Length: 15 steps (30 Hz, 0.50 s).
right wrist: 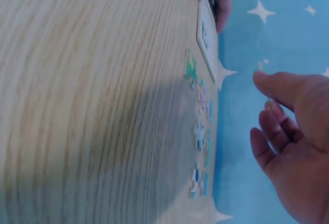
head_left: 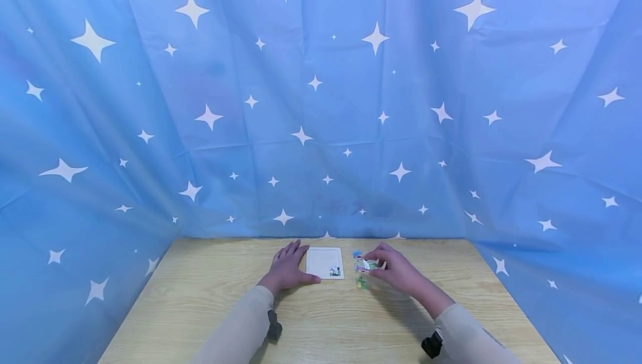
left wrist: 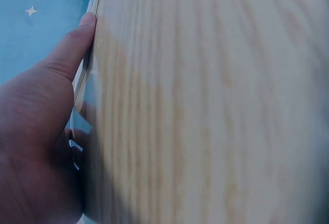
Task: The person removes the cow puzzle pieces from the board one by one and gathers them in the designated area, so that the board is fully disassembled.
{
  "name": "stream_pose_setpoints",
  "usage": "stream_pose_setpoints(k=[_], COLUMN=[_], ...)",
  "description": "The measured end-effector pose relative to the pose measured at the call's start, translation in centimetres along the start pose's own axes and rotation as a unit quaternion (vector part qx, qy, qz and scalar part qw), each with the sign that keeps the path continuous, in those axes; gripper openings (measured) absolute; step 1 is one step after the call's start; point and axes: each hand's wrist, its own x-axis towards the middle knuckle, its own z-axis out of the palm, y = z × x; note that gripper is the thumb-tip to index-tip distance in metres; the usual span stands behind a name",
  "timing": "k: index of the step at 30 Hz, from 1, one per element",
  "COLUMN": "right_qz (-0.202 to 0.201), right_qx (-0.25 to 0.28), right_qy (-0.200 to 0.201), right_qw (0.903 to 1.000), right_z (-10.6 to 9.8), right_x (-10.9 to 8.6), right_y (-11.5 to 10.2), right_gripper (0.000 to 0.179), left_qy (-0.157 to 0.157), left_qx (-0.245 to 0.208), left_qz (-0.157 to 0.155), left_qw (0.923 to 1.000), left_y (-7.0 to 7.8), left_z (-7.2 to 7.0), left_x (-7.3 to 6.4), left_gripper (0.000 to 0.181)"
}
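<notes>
A white square puzzle tray [head_left: 321,261] lies on the table with one printed puzzle piece [head_left: 335,270] in its lower right corner. My left hand [head_left: 290,268] rests at the tray's left side, thumb stretched along the near edge and fingers extended toward the far left corner. In the left wrist view, the left thumb [left wrist: 72,47] lies along the tray's edge. My right hand [head_left: 396,269] hovers over loose puzzle pieces [head_left: 361,283] to the tray's right, thumb and index finger apart. In the right wrist view, the right hand [right wrist: 303,121] appears raised above the table, its other fingers loosely bent.
Several colourful puzzle pieces [right wrist: 199,134] lie in a cluster on the wooden table [head_left: 321,319] beside the tray. A blue curtain [head_left: 321,102] with white stars hangs behind the table and along both sides. Dark wrist devices [head_left: 432,345] sit on both sleeves.
</notes>
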Motion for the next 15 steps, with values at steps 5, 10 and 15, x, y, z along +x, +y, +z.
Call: stream_pose_setpoints(k=[5, 10, 15], right_qz=[-0.001, 0.013, 0.020], right_qx=[0.008, 0.018, 0.027], right_qy=[0.004, 0.014, 0.019], right_qw=[1.0000, 0.9997, 0.9993], right_z=[-0.3, -0.4, -0.4], right_x=[-0.7, -1.1, -1.5], right_y=[0.2, 0.4, 0.7], right_gripper=[0.034, 0.032, 0.031], left_qy=[0.014, 0.017, 0.008], left_qx=[-0.005, -0.005, -0.002], left_qz=[0.012, 0.011, -0.002], left_qw=[0.9998, 0.9998, 1.0000], left_y=[-0.4, -1.1, -1.6], left_z=[0.4, 1.0, 1.4], left_x=[0.1, 0.5, 0.9], left_gripper=[0.115, 0.117, 0.118])
